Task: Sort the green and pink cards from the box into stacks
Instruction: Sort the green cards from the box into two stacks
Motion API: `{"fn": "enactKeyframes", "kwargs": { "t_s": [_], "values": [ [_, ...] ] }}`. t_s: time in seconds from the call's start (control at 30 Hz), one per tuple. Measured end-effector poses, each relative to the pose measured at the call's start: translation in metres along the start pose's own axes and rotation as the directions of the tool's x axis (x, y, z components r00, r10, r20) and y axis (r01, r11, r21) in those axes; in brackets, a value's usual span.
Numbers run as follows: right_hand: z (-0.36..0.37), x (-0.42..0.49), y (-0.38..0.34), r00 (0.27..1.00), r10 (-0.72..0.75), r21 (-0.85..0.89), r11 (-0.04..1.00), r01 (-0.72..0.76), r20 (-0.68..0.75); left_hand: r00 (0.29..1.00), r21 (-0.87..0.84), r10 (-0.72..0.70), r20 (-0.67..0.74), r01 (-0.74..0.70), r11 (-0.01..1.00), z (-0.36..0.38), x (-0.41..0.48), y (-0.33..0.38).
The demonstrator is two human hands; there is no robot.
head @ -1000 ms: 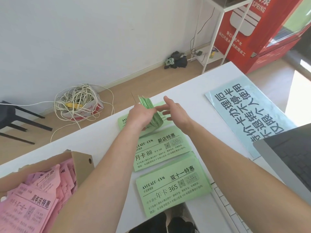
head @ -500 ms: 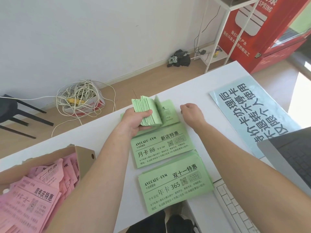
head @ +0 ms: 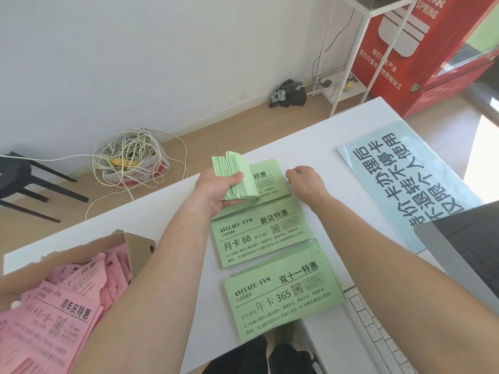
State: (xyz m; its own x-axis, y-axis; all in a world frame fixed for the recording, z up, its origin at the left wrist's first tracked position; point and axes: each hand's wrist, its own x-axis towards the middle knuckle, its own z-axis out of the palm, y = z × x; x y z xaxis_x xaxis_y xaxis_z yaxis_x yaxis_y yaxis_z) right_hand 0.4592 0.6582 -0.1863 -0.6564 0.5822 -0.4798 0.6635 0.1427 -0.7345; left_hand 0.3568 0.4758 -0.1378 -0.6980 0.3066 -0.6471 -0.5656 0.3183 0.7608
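Note:
Three stacks of green cards lie in a column on the white table: a far stack [head: 270, 179], a middle stack [head: 262, 233] and a near stack [head: 283, 290]. My left hand [head: 216, 190] grips a thick bundle of green cards [head: 235, 176] above the far stack's left part. My right hand [head: 305, 182] rests curled at the far stack's right edge, its fingertips touching the top card. A cardboard box [head: 137, 247] at the left holds many loose pink cards [head: 56, 314].
A pale blue sign [head: 399, 184] lies at the table's right. A laptop [head: 464, 255] and white keyboard [head: 378, 338] sit at the near right. Beyond the far table edge are a cable tangle [head: 129, 157], a black stool [head: 24, 184] and a red cabinet [head: 421, 47].
My right hand left the bundle and went right to the far stack's edge, laying a card there. The left hand tilted the bundle upright over that stack.

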Motion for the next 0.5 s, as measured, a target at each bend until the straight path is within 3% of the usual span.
{"fn": "enactKeyframes", "kwargs": {
  "t_s": [0.5],
  "values": [
    [0.0025, -0.0010, -0.0050, 0.999, -0.036, -0.051, 0.998, 0.037, 0.024, 1.000, 0.000, 0.001, -0.022, -0.001, 1.000, 0.0000, -0.0092, 0.0062]
  ]
}}
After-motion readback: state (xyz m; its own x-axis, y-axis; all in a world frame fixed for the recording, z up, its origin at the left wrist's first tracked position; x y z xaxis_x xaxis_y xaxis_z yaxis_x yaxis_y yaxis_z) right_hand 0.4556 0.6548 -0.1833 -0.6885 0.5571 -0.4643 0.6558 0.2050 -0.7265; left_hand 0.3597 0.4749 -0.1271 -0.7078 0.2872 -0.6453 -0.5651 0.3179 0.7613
